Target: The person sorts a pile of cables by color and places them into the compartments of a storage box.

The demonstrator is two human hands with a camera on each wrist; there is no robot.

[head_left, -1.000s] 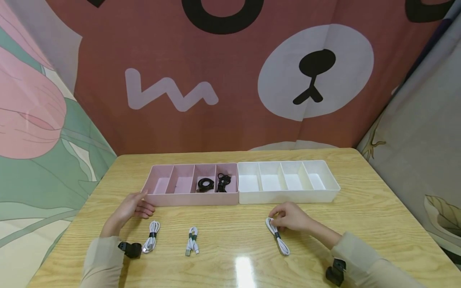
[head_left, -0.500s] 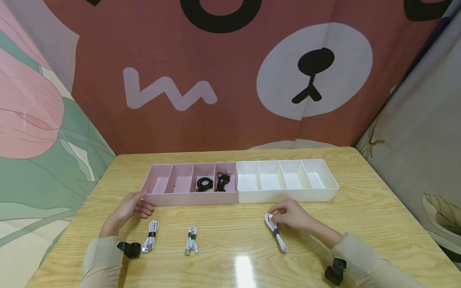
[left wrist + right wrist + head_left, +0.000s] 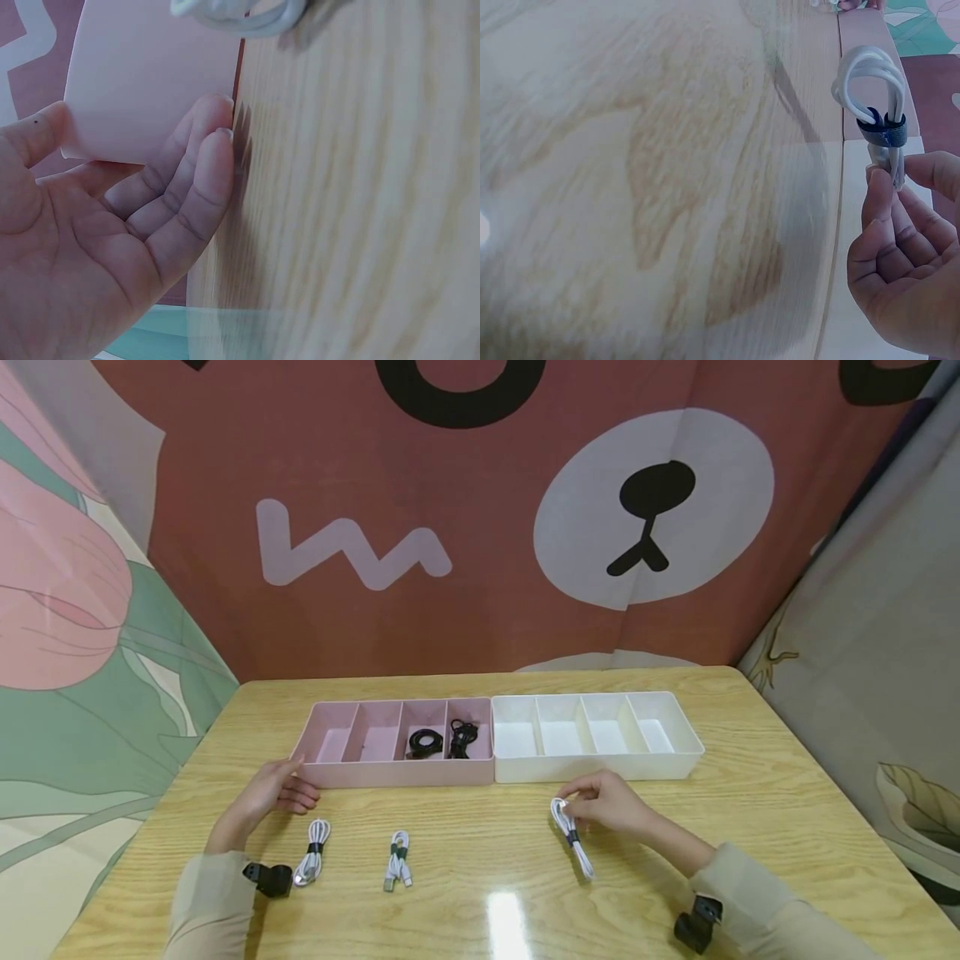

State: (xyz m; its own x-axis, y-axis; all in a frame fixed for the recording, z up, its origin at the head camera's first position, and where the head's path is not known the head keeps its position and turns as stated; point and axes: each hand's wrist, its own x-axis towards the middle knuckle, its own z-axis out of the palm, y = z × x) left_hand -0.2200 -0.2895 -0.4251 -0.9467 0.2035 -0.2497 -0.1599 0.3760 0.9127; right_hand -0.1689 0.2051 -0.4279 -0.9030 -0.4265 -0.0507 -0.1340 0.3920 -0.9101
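White coiled cable pinched at one end by the right hand

Glossy cord, looped and bound by a dark strap, its upper end now raised a little off the wooden table and nearer the white tray than a second ago; the left hand rests as before, fingers relaxed, against the corner of the pink tray, with two more white bundled cables lying flat beside it

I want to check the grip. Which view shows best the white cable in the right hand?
The right wrist view: the fingers pinch the white cable below its dark strap. The head view shows it small; the left wrist view misses it.
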